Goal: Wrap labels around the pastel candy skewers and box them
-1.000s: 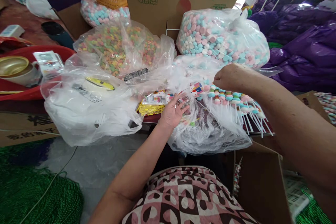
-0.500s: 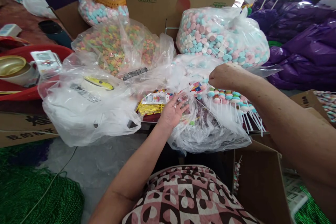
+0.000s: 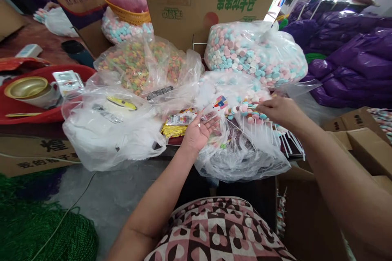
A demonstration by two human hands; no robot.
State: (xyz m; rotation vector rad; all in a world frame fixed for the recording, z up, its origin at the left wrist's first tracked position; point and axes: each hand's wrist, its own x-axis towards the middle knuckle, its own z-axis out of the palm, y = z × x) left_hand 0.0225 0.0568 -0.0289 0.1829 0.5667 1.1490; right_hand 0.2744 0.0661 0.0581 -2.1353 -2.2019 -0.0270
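Two hands are at work over the bench (image 3: 175, 140). The left hand (image 3: 198, 133) is palm up with its fingers loosely spread, one clear wrapper (image 3: 208, 117) lying against them. The right hand (image 3: 281, 112) pinches the near end of one marshmallow skewer (image 3: 244, 108), which runs from its fingertips toward the left hand. One brightly printed piece (image 3: 219, 102) sits just beyond the left fingertips. Under the right hand lies a row of finished skewers (image 3: 259, 118), too overlapped to count, sticks pointing toward the wearer.

Three bags of marshmallows show: a big bag (image 3: 241, 49) behind the right hand, a flatter bag (image 3: 235, 79) between and beyond both hands, and a farther bag (image 3: 125, 28) under two stacked baskets (image 3: 128, 14). One gummy bag (image 3: 134, 65) is beyond the left hand. Left of that hand are one bundle of yellow strips (image 3: 174, 130) and one white plastic bag (image 3: 107, 142), with one red basin (image 3: 30, 120) farther out. A crumpled clear bag (image 3: 241, 165) spreads below the skewers, crowding the space between the hands. One tall carton (image 3: 196, 12) blocks the view straight ahead.
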